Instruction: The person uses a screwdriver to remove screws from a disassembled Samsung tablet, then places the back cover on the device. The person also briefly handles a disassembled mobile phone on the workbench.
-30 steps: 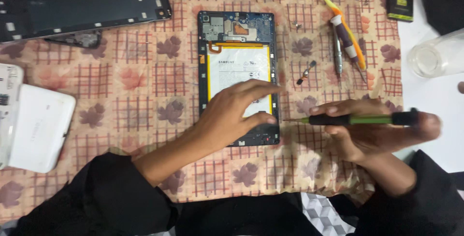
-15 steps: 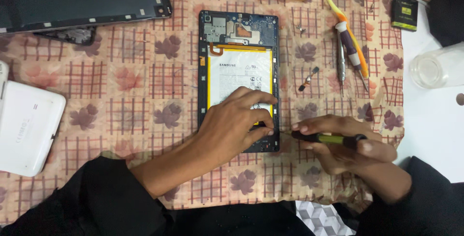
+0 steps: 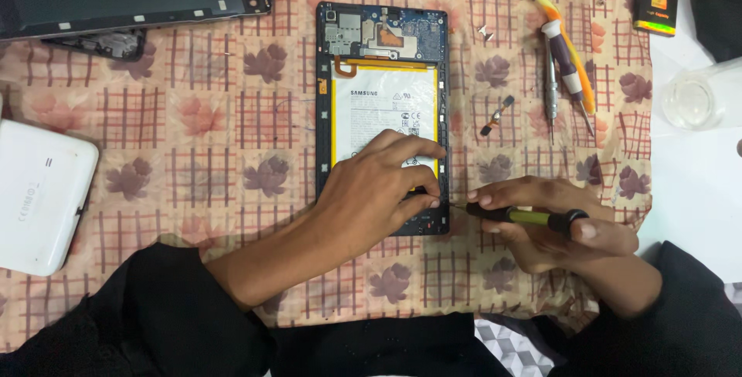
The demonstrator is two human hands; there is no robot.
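On tablet, left hand; right hand, screwdriver

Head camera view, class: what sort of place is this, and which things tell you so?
Probably an electronics repair bench. An opened tablet with battery and circuit board exposed lies on a patterned cloth; the right hand holds a screwdriver, and spare screwdrivers lie nearby.

Opened tablet flat; green-handled screwdriver at edge

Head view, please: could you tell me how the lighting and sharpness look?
Head view: even, soft light with faint shadows; opened tablet sharp; left hand and right hand with its screwdriver unblurred; white surface on the right is overexposed.
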